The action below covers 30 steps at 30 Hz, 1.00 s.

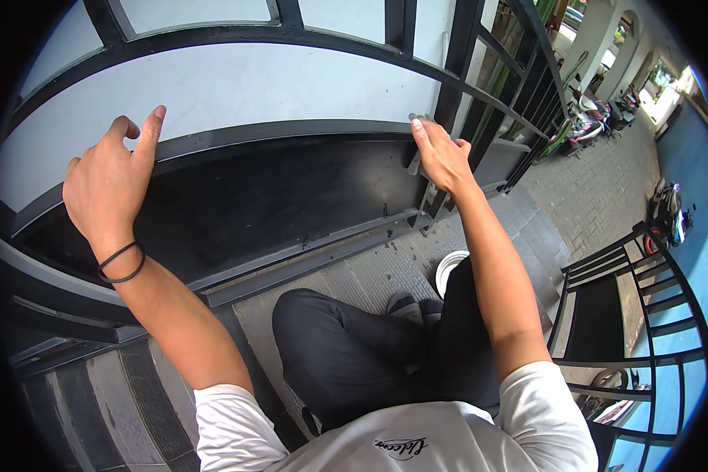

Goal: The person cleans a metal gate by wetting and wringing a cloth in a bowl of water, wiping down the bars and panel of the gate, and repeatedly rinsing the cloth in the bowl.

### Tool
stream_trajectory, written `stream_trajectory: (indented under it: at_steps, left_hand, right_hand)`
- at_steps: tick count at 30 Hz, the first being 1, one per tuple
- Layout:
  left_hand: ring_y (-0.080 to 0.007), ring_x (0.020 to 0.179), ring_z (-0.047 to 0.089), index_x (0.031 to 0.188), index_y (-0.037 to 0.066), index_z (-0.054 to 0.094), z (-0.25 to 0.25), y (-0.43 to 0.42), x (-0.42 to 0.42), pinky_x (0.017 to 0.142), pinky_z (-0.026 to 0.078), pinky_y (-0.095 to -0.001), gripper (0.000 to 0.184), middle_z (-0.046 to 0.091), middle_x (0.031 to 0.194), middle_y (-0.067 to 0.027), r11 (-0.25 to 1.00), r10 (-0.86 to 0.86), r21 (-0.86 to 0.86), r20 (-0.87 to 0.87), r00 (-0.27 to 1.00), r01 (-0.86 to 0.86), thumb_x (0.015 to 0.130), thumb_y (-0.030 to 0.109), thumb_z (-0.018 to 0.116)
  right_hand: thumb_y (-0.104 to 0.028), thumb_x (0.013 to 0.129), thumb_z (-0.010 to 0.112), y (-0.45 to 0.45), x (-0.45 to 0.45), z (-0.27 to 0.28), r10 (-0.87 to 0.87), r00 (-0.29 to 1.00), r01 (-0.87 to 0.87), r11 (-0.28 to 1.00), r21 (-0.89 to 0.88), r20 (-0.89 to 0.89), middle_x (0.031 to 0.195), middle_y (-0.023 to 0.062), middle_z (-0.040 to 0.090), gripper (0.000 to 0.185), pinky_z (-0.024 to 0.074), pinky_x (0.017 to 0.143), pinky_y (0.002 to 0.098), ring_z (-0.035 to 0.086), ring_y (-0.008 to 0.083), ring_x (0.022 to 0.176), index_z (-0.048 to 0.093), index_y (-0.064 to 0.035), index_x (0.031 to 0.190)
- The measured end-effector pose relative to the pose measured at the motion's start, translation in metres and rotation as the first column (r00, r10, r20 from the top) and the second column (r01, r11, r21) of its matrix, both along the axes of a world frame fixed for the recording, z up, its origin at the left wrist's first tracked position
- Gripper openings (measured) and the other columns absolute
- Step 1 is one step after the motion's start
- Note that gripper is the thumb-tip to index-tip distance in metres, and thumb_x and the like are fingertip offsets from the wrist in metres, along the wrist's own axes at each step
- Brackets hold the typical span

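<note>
A black metal gate with white panels stands across the front of me. My left hand is at the left part of its middle rail, back toward me, thumb stretched up and apart from the bent index finger. The other fingertips are hidden, and no object shows in this hand. At the rail's right end, my right hand is closed at the upright post beside a grey metal latch. Its thumb points up and left; the undersides of its fingers are hidden.
My folded legs are on grey ribbed tiles. A white bucket stands by my right knee. Black railings are at the right. Parked motorbikes line the paved lane beyond, next to a blue wall.
</note>
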<state>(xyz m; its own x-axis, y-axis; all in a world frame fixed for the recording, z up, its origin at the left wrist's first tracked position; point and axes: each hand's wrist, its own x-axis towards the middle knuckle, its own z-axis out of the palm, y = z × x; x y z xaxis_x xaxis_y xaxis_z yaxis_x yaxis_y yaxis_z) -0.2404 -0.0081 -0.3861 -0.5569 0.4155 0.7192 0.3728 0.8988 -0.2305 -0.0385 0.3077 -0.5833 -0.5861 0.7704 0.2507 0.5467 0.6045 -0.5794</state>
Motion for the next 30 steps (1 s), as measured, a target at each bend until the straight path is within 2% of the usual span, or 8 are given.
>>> stream_trajectory:
  at_steps: [6,14,18,22,24,25,27,30]
  left_hand:
    - [-0.0303,0.071,0.065,0.091,0.013,0.073,0.003,0.001,0.007,0.071,0.049,-0.0354,0.067,0.069,0.066,-0.0107,1.0,0.004,0.015,0.033,0.999,-0.004,0.087,0.073,0.044]
    - [-0.0281,0.065,0.065,0.089,0.013,0.074,0.004,0.004,0.012,0.073,0.048,-0.0338,0.064,0.069,0.066,-0.0102,0.999,0.035,0.036,0.044,0.998,-0.037,0.088,0.069,0.045]
    - [-0.028,0.065,0.064,0.088,0.013,0.074,0.004,0.002,0.011,0.071,0.048,-0.0343,0.061,0.068,0.064,-0.0106,1.0,-0.014,0.004,0.003,1.0,0.014,0.088,0.068,0.046]
    - [-0.034,0.076,0.066,0.094,0.015,0.072,0.003,0.001,0.002,0.072,0.05,-0.0392,0.065,0.068,0.066,-0.0106,1.0,0.019,-0.004,0.076,0.997,-0.019,0.086,0.073,0.044]
    - [-0.0322,0.077,0.067,0.098,0.013,0.071,0.005,0.0,0.012,0.074,0.051,-0.0381,0.053,0.07,0.072,-0.0104,0.994,-0.053,0.101,0.029,0.998,0.05,0.089,0.062,0.052]
    - [-0.0297,0.075,0.066,0.097,0.011,0.071,0.002,-0.004,0.009,0.072,0.05,-0.0363,0.043,0.071,0.077,-0.0101,0.912,-0.3,0.267,-0.082,0.95,0.311,0.087,0.052,0.06]
    - [-0.0249,0.081,0.067,0.098,0.008,0.07,-0.001,-0.02,0.005,0.072,0.051,-0.0311,0.026,0.071,0.091,-0.0101,0.554,-0.642,0.421,-0.334,0.69,0.719,0.082,0.029,0.073]
    - [-0.0218,0.086,0.068,0.105,-0.002,0.064,-0.016,-0.061,0.031,0.079,0.051,-0.0323,0.025,0.07,0.089,-0.0121,0.166,-0.724,0.521,-0.512,0.462,0.837,0.085,0.012,0.064]
  right_hand:
    - [-0.065,0.096,0.028,-0.016,-0.013,-0.007,-0.032,0.992,0.041,0.996,0.073,-0.125,0.141,0.0197,0.049,0.08,0.0229,0.11,0.0492,0.041,0.0307,0.135,0.048,0.0017,0.136]
    - [-0.066,0.091,0.043,-0.162,-0.062,0.065,0.515,0.759,-0.371,0.844,0.387,-0.397,0.138,0.0289,0.047,0.089,0.0221,0.113,0.0512,0.038,0.0395,0.137,0.044,0.0112,0.134]
    - [-0.062,0.092,0.046,-0.153,-0.062,0.07,0.502,0.833,-0.356,0.807,0.471,-0.232,0.147,0.0178,0.044,0.073,0.0173,0.114,0.0552,0.032,0.0382,0.141,0.043,-0.009,0.142]
    - [-0.06,0.088,0.055,-0.112,-0.05,0.045,0.486,0.839,-0.353,0.828,0.435,-0.244,0.144,0.0176,0.045,0.074,0.0205,0.113,0.0565,0.036,0.0368,0.139,0.043,-0.0101,0.142]
    - [-0.058,0.086,0.059,-0.109,-0.05,0.042,0.484,0.846,-0.34,0.812,0.474,-0.223,0.143,0.019,0.046,0.077,0.0219,0.113,0.0546,0.038,0.036,0.137,0.042,-0.0071,0.141]
    - [-0.058,0.084,0.061,-0.113,-0.052,0.045,0.478,0.851,-0.342,0.818,0.462,-0.217,0.143,0.0204,0.046,0.08,0.0222,0.113,0.054,0.038,0.0365,0.137,0.042,-0.0052,0.14]
    - [-0.057,0.08,0.067,-0.125,-0.056,0.054,0.48,0.853,-0.344,0.814,0.469,-0.206,0.141,0.0245,0.046,0.086,0.0225,0.112,0.0531,0.038,0.0382,0.136,0.041,-0.0018,0.14]
    - [-0.054,0.077,0.07,-0.157,-0.07,0.075,0.57,0.789,-0.403,0.763,0.505,-0.231,0.14,0.0249,0.046,0.089,0.0237,0.111,0.0525,0.039,0.0397,0.134,0.039,-0.0008,0.141]
